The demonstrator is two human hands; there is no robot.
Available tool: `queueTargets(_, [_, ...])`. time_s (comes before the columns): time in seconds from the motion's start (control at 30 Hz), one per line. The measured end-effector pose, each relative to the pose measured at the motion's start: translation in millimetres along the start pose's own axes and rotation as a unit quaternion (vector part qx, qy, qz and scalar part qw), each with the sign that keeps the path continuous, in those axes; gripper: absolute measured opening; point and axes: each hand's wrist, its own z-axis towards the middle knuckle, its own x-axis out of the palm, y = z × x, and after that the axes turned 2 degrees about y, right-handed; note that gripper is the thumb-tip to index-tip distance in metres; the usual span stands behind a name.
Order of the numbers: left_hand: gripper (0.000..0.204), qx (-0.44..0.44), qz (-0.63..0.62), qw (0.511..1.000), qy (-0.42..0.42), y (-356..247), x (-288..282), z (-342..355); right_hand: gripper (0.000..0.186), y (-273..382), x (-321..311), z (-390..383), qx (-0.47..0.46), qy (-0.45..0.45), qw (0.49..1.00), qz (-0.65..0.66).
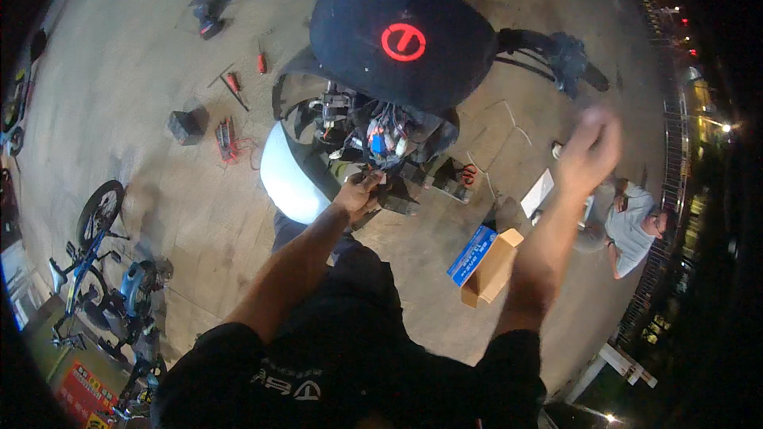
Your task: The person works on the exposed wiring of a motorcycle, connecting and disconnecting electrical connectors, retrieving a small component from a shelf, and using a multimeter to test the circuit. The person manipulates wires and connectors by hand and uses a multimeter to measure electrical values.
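I look down on the opened front of an electric scooter, its black round cover (401, 36) with a red circle mark above a bundle of exposed wires and connectors (381, 139). My left hand (359, 189) reaches into the bottom of that wiring and grips a dark part there. My right hand (586, 151) is lifted in the air to the right, blurred by motion, fingers loosely together, and I cannot make out anything in it. The scooter's right handlebar grip (568, 59) sticks out just above that hand.
An open cardboard box with a blue side (485, 264) lies on the concrete by my right arm. Screwdrivers (234, 86), a multimeter with red leads (226, 139) and a small black box (184, 125) lie to the left. Bicycles (95, 254) stand far left. A person (632, 226) sits on the ground at right.
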Motion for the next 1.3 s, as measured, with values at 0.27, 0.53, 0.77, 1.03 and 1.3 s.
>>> queueTargets(0.27, [0.027, -0.009, -0.032, 0.999, 0.025, -6, -15, 7, 0.086, -84, 43, 141, 0.212, 0.313, 0.912, -0.161])
queueTargets(0.53, [0.029, -0.01, 0.163, 0.985, 0.05, -15, -23, 4, 0.082, -94, 47, 128, 0.312, 0.272, 0.91, 0.025])
queueTargets(0.77, [0.03, 0.027, 0.199, 0.978, 0.048, -9, -23, 5, 0.078, -99, 44, 127, 0.297, 0.307, 0.901, 0.081])
queueTargets(1.03, [0.031, -0.06, 0.017, 0.998, 0.023, -18, -11, 0, 0.076, -112, 43, 135, 0.255, 0.315, 0.913, -0.04])
queueTargets(1.3, [0.029, 0.214, 0.242, 0.944, 0.064, -6, -23, 6, 0.069, -103, 42, 126, 0.215, 0.273, 0.938, -0.009])
